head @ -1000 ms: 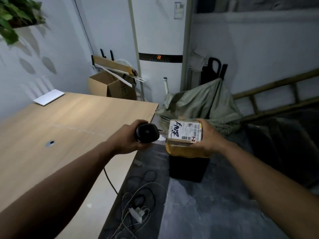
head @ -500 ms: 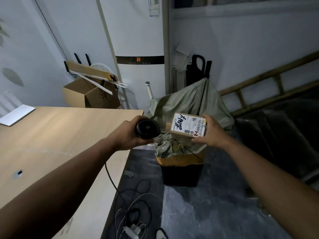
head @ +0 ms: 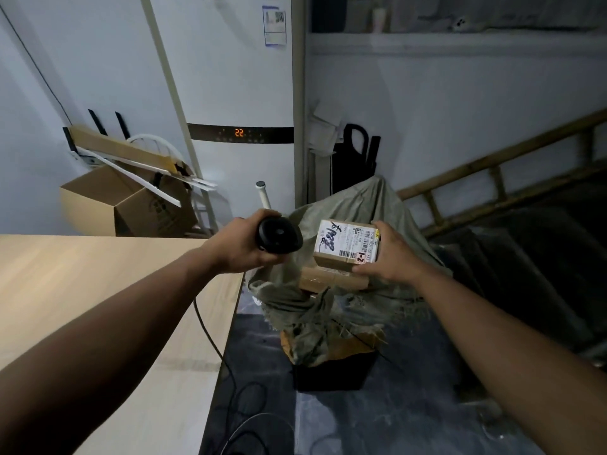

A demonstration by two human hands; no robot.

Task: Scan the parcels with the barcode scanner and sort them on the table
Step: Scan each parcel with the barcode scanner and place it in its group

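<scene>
Nearest the camera, both forearms reached forward, the left one crossing above the wooden table and the right one out over the dark floor. At their ends the two hands sat almost level and close together, just past the table's far corner. The left hand was wrapped fully around the handle of the black barcode scanner, fingers curled tight, its rounded head turned rightward. The right hand pinched a small cardboard parcel from its right side, thumb under the near lower edge and fingers behind the far edge, the white label tilted up toward the camera. The parcel lay just right of the scanner head, a narrow gap between them, its long axis running away from the viewer. The scan seemed to depend on aiming the head across that gap at the label's printed barcode. The table stood to the left, nearer the scanner hand. Below and behind the hands slumped a grey-green woven sack holding another brown box.
</scene>
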